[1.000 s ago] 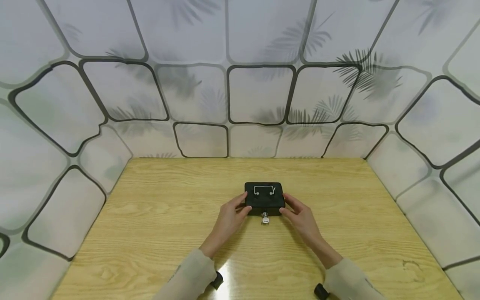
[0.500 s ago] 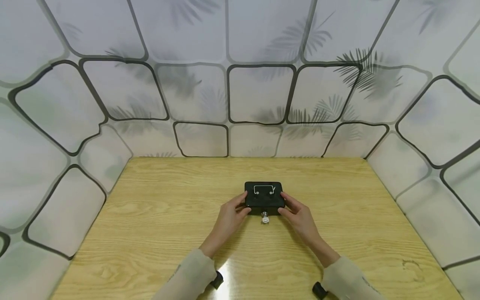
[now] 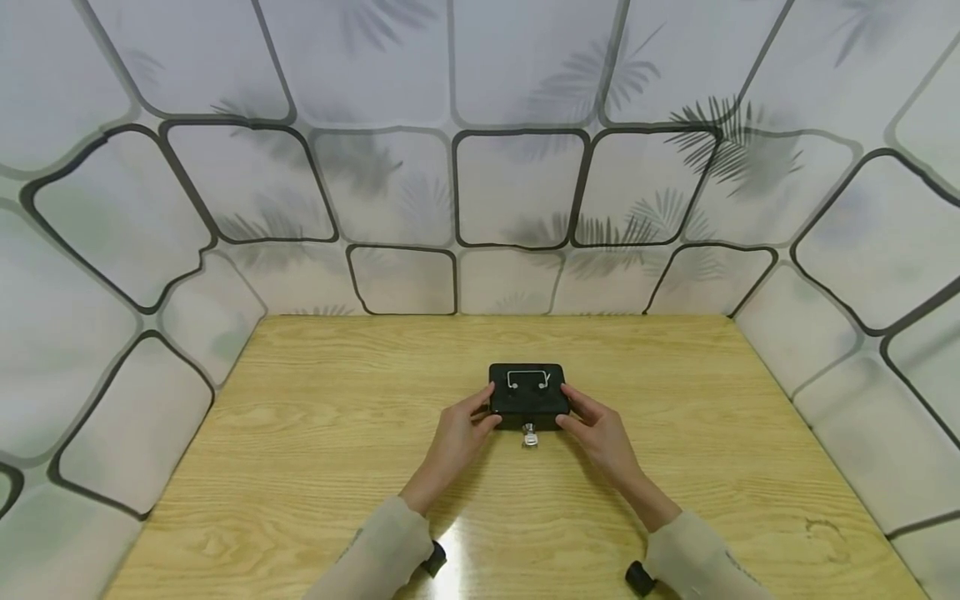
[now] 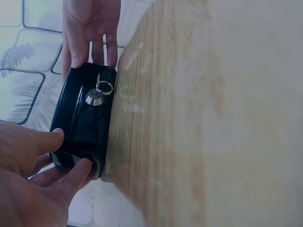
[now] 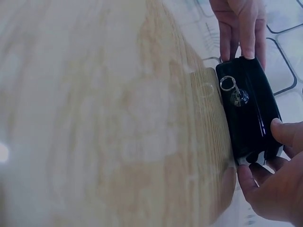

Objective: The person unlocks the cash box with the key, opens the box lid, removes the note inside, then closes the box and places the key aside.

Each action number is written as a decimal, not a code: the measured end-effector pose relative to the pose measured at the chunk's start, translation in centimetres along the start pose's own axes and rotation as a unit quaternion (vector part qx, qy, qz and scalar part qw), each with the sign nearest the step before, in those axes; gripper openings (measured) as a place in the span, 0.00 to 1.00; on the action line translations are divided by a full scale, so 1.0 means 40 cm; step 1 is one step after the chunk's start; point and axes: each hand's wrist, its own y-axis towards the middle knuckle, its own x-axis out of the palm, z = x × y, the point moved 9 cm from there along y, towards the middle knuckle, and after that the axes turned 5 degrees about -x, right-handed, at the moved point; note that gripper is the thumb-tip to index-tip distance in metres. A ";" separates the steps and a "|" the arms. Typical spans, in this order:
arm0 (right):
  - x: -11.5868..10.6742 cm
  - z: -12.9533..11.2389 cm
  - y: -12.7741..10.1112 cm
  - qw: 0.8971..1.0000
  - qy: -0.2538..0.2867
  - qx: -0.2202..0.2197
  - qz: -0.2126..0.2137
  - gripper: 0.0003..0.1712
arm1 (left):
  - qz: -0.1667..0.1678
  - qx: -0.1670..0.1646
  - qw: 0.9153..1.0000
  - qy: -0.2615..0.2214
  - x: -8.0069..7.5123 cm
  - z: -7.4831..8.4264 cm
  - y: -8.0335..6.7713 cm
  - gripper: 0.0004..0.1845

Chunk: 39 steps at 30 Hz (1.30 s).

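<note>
Black box sits on the worktop, just below and right of the head frame's centre, with its lock and key ring facing the bottom edge. Left hand and right hand each have their grip pinching one short end, probably to steady it evenly from both sides. Holding it by the ends leaves lock and wire handle unobstructed; box looks flat, not lifted.
</note>
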 end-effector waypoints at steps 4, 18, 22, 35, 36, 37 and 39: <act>0.001 -0.003 -0.001 1.000 0.002 -0.001 0.001 0.32 | -0.002 -0.006 1.000 -0.005 0.001 -0.002 0.001 0.29; -0.006 -0.011 0.001 1.000 -0.012 0.018 0.015 0.31 | -0.021 -0.036 0.999 -0.025 -0.002 -0.004 0.004 0.29; -0.007 -0.020 0.004 1.000 -0.014 0.017 0.016 0.31 | -0.026 -0.049 0.998 -0.035 -0.005 -0.003 0.006 0.29; -0.023 -0.049 0.023 0.998 -0.016 0.027 0.049 0.29 | -0.015 -0.063 0.997 -0.036 -0.031 0.015 0.029 0.26; -0.024 -0.050 0.025 0.998 -0.014 0.028 0.052 0.29 | -0.015 -0.066 0.997 -0.035 -0.033 0.015 0.031 0.26; -0.025 -0.050 0.028 0.998 -0.015 0.028 0.054 0.29 | -0.013 -0.064 0.997 -0.032 -0.034 0.016 0.032 0.26; -0.028 -0.052 0.033 0.998 -0.019 0.028 0.059 0.28 | -0.009 -0.067 0.997 -0.032 -0.036 0.016 0.037 0.26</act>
